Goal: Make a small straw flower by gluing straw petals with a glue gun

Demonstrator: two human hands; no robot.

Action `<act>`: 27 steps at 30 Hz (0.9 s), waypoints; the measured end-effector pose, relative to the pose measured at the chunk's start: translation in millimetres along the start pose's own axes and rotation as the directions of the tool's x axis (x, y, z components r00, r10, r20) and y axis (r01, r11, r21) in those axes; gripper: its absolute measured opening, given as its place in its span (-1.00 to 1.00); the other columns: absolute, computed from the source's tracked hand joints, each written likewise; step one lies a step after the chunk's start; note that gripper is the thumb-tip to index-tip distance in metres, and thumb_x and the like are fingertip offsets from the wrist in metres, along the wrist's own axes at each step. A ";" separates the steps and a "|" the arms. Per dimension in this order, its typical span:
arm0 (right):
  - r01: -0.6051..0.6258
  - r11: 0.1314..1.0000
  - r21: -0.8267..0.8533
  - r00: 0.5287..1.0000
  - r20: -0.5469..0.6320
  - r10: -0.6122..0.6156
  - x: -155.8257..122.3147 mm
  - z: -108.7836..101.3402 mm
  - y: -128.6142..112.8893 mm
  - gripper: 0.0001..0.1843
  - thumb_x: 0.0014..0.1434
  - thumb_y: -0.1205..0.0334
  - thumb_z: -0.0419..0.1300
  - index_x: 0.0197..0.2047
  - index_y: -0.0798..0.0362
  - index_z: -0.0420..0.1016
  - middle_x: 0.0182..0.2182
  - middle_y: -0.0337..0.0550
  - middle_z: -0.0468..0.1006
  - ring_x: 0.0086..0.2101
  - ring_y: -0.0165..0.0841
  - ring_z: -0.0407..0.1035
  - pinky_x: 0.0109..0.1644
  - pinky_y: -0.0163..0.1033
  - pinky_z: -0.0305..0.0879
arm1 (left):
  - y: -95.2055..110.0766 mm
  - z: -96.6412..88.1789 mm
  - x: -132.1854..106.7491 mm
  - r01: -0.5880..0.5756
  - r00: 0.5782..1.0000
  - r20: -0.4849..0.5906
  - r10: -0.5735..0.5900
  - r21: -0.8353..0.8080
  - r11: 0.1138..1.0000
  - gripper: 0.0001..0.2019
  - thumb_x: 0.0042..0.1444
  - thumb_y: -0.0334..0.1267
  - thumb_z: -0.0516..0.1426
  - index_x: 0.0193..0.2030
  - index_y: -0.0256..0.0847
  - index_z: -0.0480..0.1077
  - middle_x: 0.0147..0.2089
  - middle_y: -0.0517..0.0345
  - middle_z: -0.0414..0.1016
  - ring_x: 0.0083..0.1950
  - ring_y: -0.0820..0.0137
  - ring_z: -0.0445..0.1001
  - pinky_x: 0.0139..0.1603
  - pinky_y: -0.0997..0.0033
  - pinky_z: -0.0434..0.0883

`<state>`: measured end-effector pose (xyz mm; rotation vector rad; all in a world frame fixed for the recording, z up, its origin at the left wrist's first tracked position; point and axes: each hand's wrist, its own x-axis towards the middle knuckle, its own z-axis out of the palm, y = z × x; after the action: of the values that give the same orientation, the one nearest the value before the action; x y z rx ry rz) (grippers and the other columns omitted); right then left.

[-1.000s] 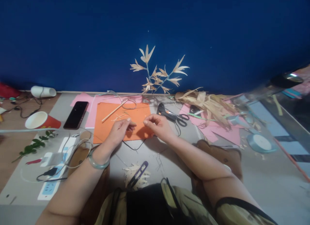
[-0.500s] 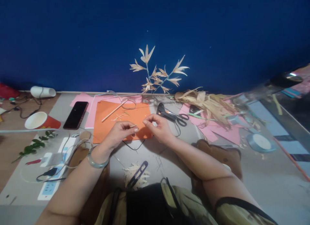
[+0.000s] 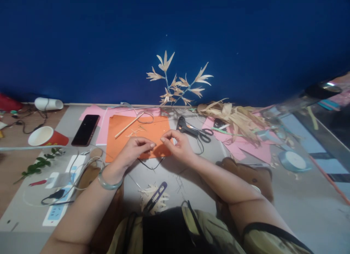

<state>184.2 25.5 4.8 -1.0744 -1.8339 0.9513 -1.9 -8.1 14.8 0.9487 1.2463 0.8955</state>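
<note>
My left hand [image 3: 138, 148] is closed in a pinch over the front of an orange sheet [image 3: 115, 133]. What lies between its thumb and finger is too small to make out. Just to its right my right hand [image 3: 177, 144] pinches thumb to forefinger, a small gap from the left fingertips. Whatever it holds, if anything, cannot be seen. Behind the hands a thin pale stick [image 3: 129, 125] and some fine cream-coloured scraps [image 3: 135, 131] lie on the orange sheet. Black-handled scissors [image 3: 205, 134] and a black glue gun [image 3: 186, 127] rest right of my right hand.
Dried-husk flowers on a stem [image 3: 177, 86] stand at the back. Dried husks [image 3: 232, 119] lie right on pink paper [image 3: 257, 151], near a ribbon roll [image 3: 294, 161]. Left are a phone [image 3: 85, 130], a paper cup [image 3: 58, 138] and a power strip [image 3: 56, 210]. Purple-handled snips [image 3: 158, 195] lie near my body.
A thin pale piece seen at my left fingertips no longer shows. My left thumb and finger have shifted slightly; both hands otherwise stay in place.
</note>
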 end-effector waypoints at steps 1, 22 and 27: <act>0.002 1.000 -0.004 1.000 -0.008 -0.002 -0.4 0.7 0.4 -0.82 0.17 0.17 0.16 -0.43 0.05 0.42 -0.47 -0.19 0.52 -0.41 -0.37 0.35 -0.22 -0.23 0.22 | 0.9 -0.3 -0.7 0.024 1.000 0.009 -0.024 0.000 1.000 -0.69 -0.20 -0.08 0.37 -0.43 -0.31 0.55 -0.50 0.11 0.50 -0.47 0.42 0.45 -0.45 0.46 0.40; 0.675 0.510 -0.533 0.731 0.393 -0.558 -12.2 5.4 7.5 -0.78 0.30 0.38 -0.03 -0.21 0.08 0.44 -0.40 -0.13 0.51 -0.38 -0.36 0.27 -0.03 -0.13 0.05 | 1.9 -2.4 1.8 0.123 0.984 0.148 -0.094 -0.201 0.972 -0.72 -0.14 -0.13 0.34 -0.49 -0.31 0.43 -0.54 0.23 0.37 -0.61 0.62 0.25 -0.64 0.61 0.12; 0.692 0.588 -0.419 0.717 0.300 -0.630 -7.8 4.4 9.0 -0.87 0.27 0.37 0.05 -0.19 0.10 0.42 -0.36 -0.13 0.55 -0.36 -0.38 0.33 -0.07 -0.14 0.07 | -6.0 -0.7 2.6 0.012 0.997 0.073 -0.009 -0.038 0.999 -0.69 -0.10 -0.08 0.31 -0.36 -0.32 0.48 -0.62 0.29 0.31 -0.64 0.62 0.19 -0.63 0.61 0.11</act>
<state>185.7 20.7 -7.0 -0.4919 -2.4028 0.0609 -2.1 -7.7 8.3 0.9359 1.1672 0.8659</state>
